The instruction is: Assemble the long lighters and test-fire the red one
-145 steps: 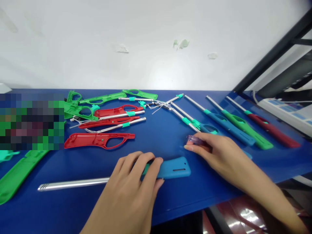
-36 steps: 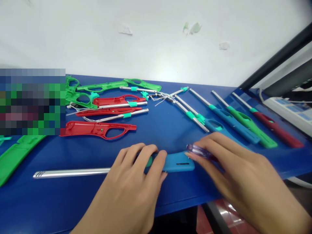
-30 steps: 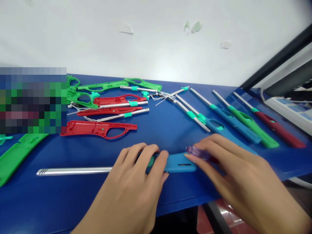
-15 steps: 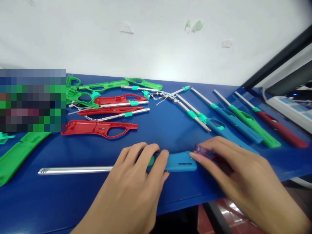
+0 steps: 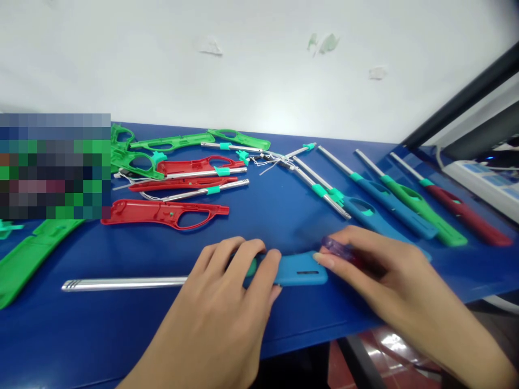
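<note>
The person's left grip (image 5: pixel 221 294) is a bare hand with slender fingers (image 5: pixel 264 275), rounded knuckles (image 5: pixel 254 246) and a smooth, broad back (image 5: pixel 208 313). The right grip (image 5: pixel 383 265) is likewise a bare hand, its thumb (image 5: pixel 352 280) slim, with a short nail (image 5: pixel 330 263). The right forearm (image 5: pixel 462 337) is uncovered as far as the view reaches, narrow at the wrist (image 5: pixel 432 302) and smooth.

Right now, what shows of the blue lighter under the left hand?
The blue lighter lies on the blue table, its plastic-looking handle rightward with a dark slot near the end, its shiny metal-looking tube pointing left. The left hand grips its middle, leaving a green part visible. The right hand has its thumb at the handle's end; contact is unclear.
</note>
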Motion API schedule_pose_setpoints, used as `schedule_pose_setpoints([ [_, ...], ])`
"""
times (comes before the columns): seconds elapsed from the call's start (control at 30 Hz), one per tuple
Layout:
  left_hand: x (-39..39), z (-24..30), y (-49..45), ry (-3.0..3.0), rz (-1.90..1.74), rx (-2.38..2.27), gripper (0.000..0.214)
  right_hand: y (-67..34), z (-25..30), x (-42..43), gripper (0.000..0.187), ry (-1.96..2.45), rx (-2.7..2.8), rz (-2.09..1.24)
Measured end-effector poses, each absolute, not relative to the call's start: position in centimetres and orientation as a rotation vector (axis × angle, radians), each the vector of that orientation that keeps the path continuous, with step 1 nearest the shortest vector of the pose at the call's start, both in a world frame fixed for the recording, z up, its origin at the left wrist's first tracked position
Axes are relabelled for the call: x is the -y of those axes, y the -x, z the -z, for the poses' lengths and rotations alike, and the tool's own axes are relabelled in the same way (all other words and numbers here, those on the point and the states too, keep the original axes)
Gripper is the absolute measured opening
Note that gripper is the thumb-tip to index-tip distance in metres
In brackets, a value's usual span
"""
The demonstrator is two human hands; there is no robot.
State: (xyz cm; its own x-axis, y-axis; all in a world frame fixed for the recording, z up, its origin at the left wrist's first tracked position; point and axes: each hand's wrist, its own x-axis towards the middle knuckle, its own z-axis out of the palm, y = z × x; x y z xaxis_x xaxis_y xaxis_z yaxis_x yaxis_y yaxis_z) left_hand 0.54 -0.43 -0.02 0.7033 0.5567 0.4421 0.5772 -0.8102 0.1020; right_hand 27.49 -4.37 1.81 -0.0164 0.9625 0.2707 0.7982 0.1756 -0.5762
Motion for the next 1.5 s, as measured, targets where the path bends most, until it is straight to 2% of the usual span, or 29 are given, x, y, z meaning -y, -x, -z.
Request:
schedule_pose_setpoints([
  [0.17,0.5,0.1,-0.5,2.856,0.742,0.943,0.041,-27.2,-1.9,4.4,0.032,1.636,1.913,-0.277],
  [0.4,0.4,0.4,-0.7,2.868,0.699,0.947,0.044,-26.9,-1.6,5.1,0.014,1.595,1.984,-0.013],
  [0.77,0.3,0.0,-0.9,2.873,0.690,0.959,0.047,-26.1,-0.4,5.6,0.006,1.552,2.016,0.194],
  [1.33,0.5,-0.1,-1.0,2.890,0.691,0.985,0.048,-26.2,-0.9,5.8,0.009,1.590,1.857,-0.071],
  [1.5,0.4,-0.1,-0.9,2.905,0.693,0.973,0.048,-26.6,-0.8,6.0,0.006,1.590,1.857,-0.015],
])
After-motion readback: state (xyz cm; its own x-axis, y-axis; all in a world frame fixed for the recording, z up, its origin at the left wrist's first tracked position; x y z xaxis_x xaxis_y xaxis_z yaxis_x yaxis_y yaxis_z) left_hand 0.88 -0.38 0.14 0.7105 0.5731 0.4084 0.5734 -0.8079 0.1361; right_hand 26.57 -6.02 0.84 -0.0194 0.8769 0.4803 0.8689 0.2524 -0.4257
